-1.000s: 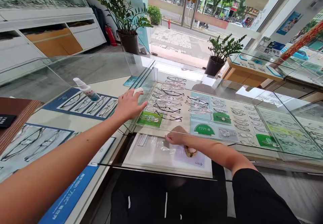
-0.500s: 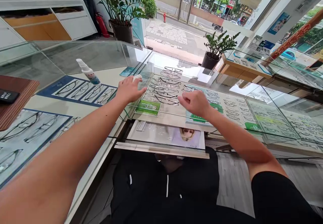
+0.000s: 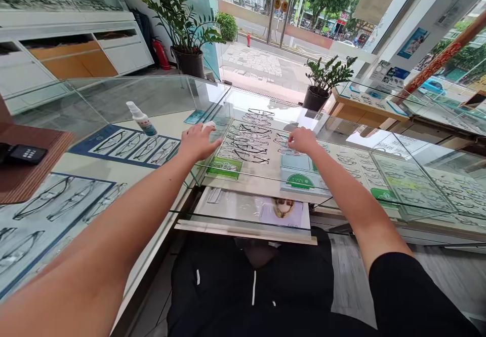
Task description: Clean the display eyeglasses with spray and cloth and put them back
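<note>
My left hand (image 3: 198, 142) reaches over the glass counter at the left of the display section, thumb and fingers apart. A small white object (image 3: 208, 124), perhaps a wad of cloth, shows at its fingertips; I cannot tell whether it is gripped. Above the display's right half, my right hand (image 3: 302, 140) is closed, its fingers curled downward beside a pair of eyeglasses (image 3: 281, 142). What those fingers hold, if anything, is hidden. Between my hands lies a column of eyeglasses (image 3: 252, 137). A white spray bottle (image 3: 142, 119) stands upright to the left.
A drawer (image 3: 243, 208) juts out in front of me, below the glass counter. Green cards (image 3: 225, 167) lie near the eyeglasses. Framed eyeglass panels (image 3: 132, 147) and a brown tray (image 3: 34, 159) with a black device are at left. Potted plants (image 3: 317, 96) stand beyond the counter.
My right hand has moved farther away and slightly right, off the green-and-blue card and toward the eyeglasses behind it. My left hand stays in place. The view has shifted slightly.
</note>
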A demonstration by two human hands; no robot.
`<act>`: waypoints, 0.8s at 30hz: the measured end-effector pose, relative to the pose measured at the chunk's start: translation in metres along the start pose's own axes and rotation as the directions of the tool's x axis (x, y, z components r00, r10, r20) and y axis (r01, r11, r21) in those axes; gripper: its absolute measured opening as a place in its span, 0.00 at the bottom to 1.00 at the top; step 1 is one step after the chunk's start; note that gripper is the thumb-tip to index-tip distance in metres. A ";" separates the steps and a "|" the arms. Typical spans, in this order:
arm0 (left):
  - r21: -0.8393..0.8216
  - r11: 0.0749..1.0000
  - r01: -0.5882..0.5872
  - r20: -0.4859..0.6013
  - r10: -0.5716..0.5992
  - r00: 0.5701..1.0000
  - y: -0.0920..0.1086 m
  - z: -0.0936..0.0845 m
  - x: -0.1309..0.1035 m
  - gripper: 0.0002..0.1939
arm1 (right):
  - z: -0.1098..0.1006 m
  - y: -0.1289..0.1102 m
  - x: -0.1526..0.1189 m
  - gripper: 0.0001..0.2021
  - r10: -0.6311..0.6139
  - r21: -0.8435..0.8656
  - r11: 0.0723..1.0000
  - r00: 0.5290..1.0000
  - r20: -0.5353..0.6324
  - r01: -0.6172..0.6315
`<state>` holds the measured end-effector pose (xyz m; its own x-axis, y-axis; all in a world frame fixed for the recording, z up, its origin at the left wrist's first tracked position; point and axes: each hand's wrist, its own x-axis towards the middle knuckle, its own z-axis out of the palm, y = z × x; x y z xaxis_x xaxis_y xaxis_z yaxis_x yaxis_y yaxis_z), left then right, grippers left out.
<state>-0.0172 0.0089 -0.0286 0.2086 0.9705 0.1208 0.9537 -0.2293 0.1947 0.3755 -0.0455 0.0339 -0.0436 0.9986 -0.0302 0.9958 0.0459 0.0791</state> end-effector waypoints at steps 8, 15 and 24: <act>-0.003 1.000 0.004 -0.009 -0.004 1.000 0.001 0.000 0.000 0.39 | 0.006 -0.001 0.020 0.08 0.037 0.055 0.998 0.999 -0.018 -0.036; -0.011 1.000 -0.006 -0.022 0.006 1.000 0.000 0.000 -0.002 0.38 | -0.006 -0.007 0.014 0.08 0.098 0.110 0.990 0.991 -0.094 -0.088; -0.035 0.999 -0.012 -0.030 0.011 0.999 0.004 -0.001 -0.006 0.38 | -0.072 -0.016 -0.083 0.08 -0.006 0.518 0.854 0.995 -0.098 0.056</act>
<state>-0.0153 0.0020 -0.0272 0.2128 0.9651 0.1524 0.9429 -0.2437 0.2270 0.3575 -0.1274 0.1072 -0.0577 0.9961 0.0668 0.8894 0.0817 -0.4498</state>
